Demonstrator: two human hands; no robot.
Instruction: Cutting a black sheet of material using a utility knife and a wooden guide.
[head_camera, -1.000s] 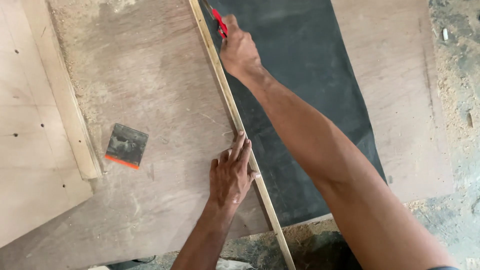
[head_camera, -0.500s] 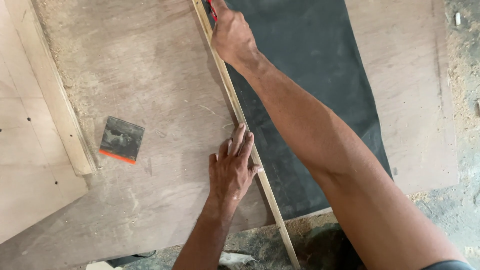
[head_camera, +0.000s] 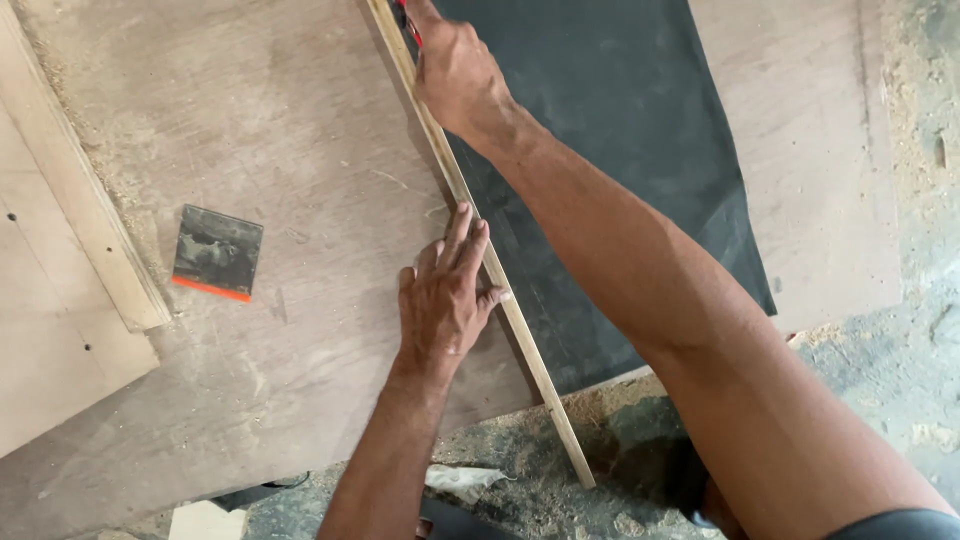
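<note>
- wooden, thin and pale, a long strip (head_camera: 470, 215) runs slantwise from the far middle down to the near edge, lying along the left border of a dark sheet (head_camera: 620, 150).
- the left hand (head_camera: 440, 295) lies flat, palm down, fingers stretched out and unclenched; it grasps nothing, and its fingertips press on the strip about halfway along its length.
- the right hand (head_camera: 455, 70) is far up the strip, fist clenched around a red tool (head_camera: 408, 22); only a bit of red shows at the top edge, so the kind of tool cannot be told.
- the right hand sits just on the dark sheet's side of the strip, touching or almost touching it.
- the dark sheet rests on a large plywood board (head_camera: 270, 150), which spreads out to the left of the strip.
- a small dark scraper with an orange edge (head_camera: 217, 253) lies on the board, well apart from both hands, to the left.
- a pale wooden batten (head_camera: 85, 205) lies slantwise at the far left, just beside the scraper.
- sawdust (head_camera: 900, 120) covers the floor on the right.
- a crumpled bit of white paper (head_camera: 465, 478) lies near the bottom, by the left forearm.
</note>
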